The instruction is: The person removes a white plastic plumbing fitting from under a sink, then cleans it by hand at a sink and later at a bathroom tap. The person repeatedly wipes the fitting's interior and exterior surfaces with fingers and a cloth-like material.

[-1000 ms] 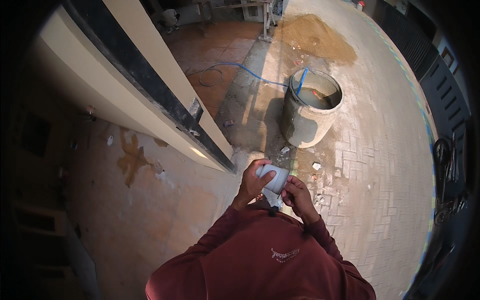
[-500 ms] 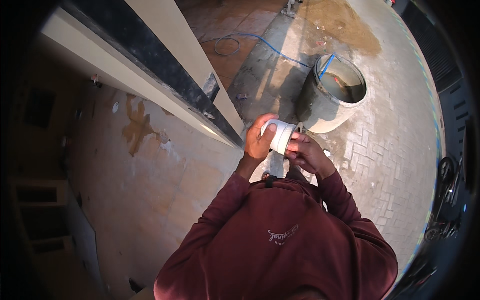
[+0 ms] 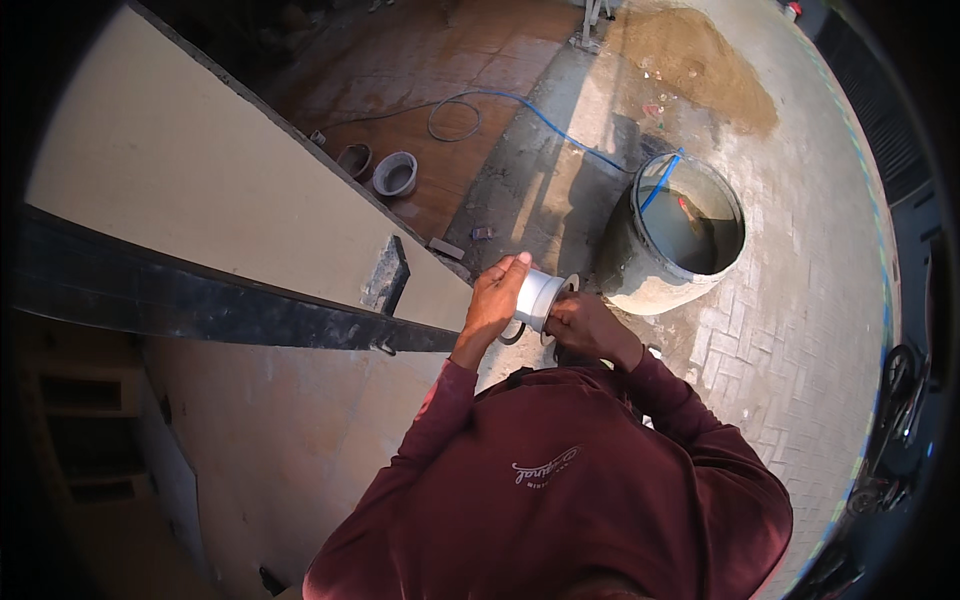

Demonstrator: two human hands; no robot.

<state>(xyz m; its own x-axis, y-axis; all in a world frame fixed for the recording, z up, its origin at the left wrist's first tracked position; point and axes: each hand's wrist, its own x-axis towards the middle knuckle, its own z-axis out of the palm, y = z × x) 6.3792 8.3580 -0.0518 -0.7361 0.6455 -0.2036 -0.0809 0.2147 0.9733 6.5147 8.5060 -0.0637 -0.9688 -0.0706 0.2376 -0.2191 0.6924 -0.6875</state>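
In front of my chest is a short white cylindrical fitting (image 3: 537,292) with a flat flange at its right end. My left hand (image 3: 492,303) is wrapped round its left side, fingers pointing up and away. My right hand (image 3: 592,324) is closed at the flanged end, its fingertips bent in against the rim; what they touch inside is hidden. A dark curved band (image 3: 513,334) shows just below the fitting, beside my left hand; I cannot tell whether it is attached.
A large grey drum (image 3: 625,245) of water stands ahead to the right, a blue hose (image 3: 550,124) leading into it. Beyond lies a sand pile (image 3: 700,65). A wall edge (image 3: 250,190) with a dark strip rises at the left. Two small buckets (image 3: 397,175) stand behind it.
The view has shifted, bringing the buckets into sight. My right fingers have bent further in at the flanged end. The dark curved band now shows below the fitting.
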